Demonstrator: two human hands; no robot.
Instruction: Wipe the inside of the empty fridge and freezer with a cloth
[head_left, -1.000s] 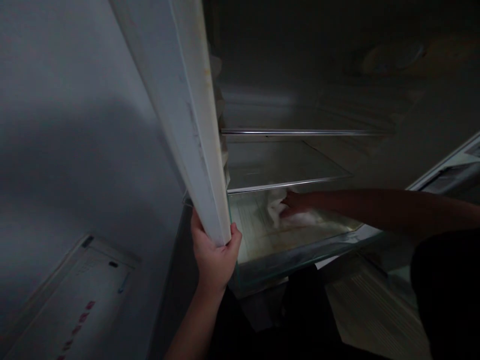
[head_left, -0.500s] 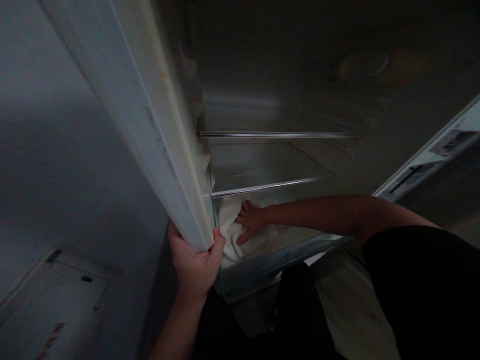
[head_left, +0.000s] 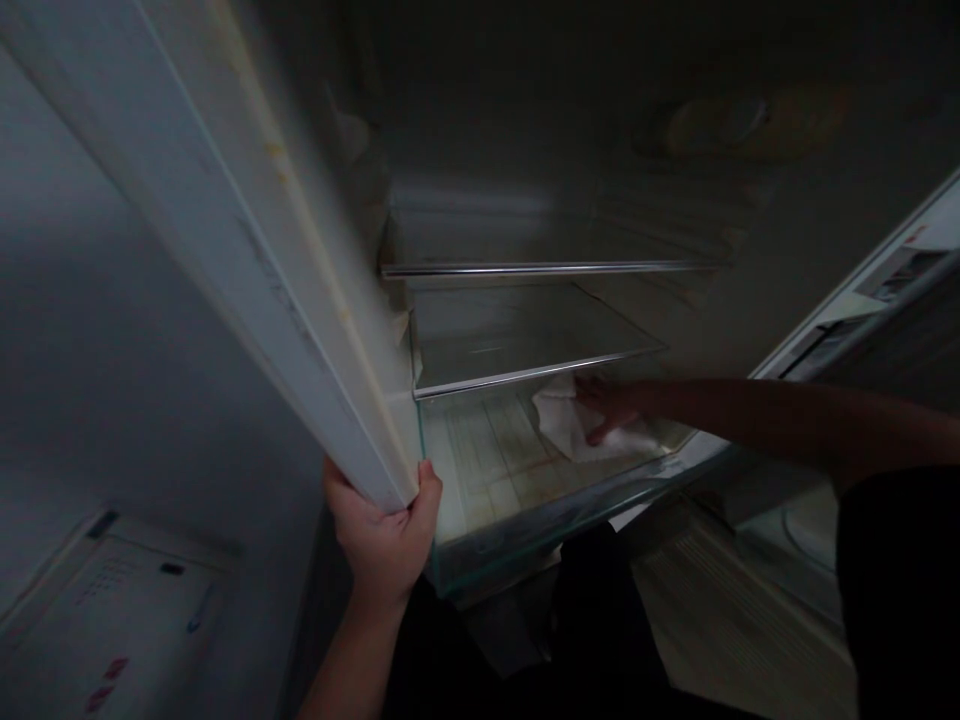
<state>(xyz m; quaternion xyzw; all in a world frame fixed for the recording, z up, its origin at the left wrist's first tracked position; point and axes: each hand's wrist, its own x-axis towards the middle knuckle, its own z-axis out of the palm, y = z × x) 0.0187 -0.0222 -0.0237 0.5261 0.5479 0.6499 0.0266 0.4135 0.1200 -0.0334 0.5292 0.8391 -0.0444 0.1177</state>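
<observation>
My left hand point(head_left: 384, 535) grips the lower end of a pale door point(head_left: 330, 370), its thumb on the right side of the edge. A white cloth point(head_left: 561, 422) lies bunched under my right hand point(head_left: 609, 405), which presses it on the bottom of a clear glass-like bin point(head_left: 487, 465) inside what looks like a refrigerator. The fingers bend over the cloth, and their tips are dim. Brownish stains show on the bin's bottom, left of the cloth.
Above the bin are a glass shelf point(head_left: 517, 335) with a metal front trim and a higher metal-edged shelf point(head_left: 547, 269). A dim yellowish bottle-like thing point(head_left: 750, 125) is at upper right. A white box-like panel point(head_left: 120, 600) stands at lower left.
My right hand has slid the cloth from the left end of the bin toward its right end, baring the left part of the bottom. My left hand stays on the door.
</observation>
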